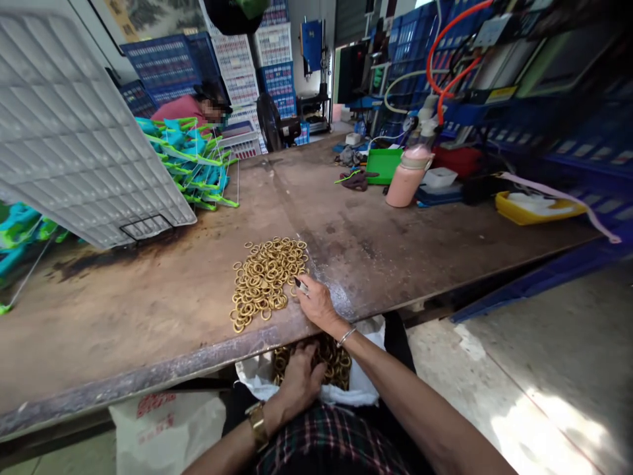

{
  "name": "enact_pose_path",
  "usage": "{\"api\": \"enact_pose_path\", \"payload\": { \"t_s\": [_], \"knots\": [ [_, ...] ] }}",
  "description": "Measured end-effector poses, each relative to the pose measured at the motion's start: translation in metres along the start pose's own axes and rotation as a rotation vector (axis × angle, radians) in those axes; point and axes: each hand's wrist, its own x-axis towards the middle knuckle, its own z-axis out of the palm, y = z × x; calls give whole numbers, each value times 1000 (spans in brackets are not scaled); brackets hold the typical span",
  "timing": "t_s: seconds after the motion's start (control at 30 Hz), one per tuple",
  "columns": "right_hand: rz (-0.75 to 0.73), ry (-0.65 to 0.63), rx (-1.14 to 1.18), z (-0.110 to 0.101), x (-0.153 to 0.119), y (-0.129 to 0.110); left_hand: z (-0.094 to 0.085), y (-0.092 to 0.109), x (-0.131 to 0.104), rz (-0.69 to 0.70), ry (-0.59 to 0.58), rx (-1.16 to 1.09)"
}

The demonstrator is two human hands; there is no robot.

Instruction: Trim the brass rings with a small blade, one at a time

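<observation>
Many small gold rings (267, 277) are heaped on the bench (173, 297), and more are held in a white bag (260, 377) below its edge. They seem to be being handled bit by bit; a light grip is called for next. The rings are round, thin and shiny. The left hand (299, 375) is dipped among the bagged rings; the right hand (317, 302) is set beside the heap, a small dark thing (297, 282) seen at its fingertips. Whether anything is pinched by either grip cannot be made out.

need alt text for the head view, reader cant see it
A person's left hand is in a white sack of brass-coloured rings; the right hand pinches a small dark-tipped item beside a ring pile on a brown table. Further back are a pink bottle and green tray.
</observation>
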Motion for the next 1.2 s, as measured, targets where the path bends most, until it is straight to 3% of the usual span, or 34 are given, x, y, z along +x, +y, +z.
{"api": "enact_pose_path", "payload": {
  "t_s": [0.13, 0.27, 0.33, 0.47, 0.6, 0.7, 0.9, 1.03, 1.2],
  "knots": [
    [41, 17, 196, -9, -4, -5, -13, 2, -14, 78, 94, 5],
    [151, -47, 348, -15, -19, -12, -25, 8, -13, 6, 330, -165],
    [248, -98, 454, -16, -29, -17, -33, 12, -9, 64, 404, -185],
    [468, -258, 745, -12, -46, -26, -51, 18, -4, 239, 298, -97],
    [577, -348, 901, -9, -55, -36, -58, 17, -3, 256, 264, -104],
    [561, -355, 868, -7, -58, -40, -56, 15, -4, 166, 281, -244],
    [440, -312, 578, -4, -60, -42, -56, 17, -8, -57, 179, -589],
    [322, -292, 456, -5, -60, -46, -59, 20, -11, -76, 154, -633],
    [281, -325, 432, -5, -61, -48, -60, 17, -13, -76, 107, -729]
  ]
}}
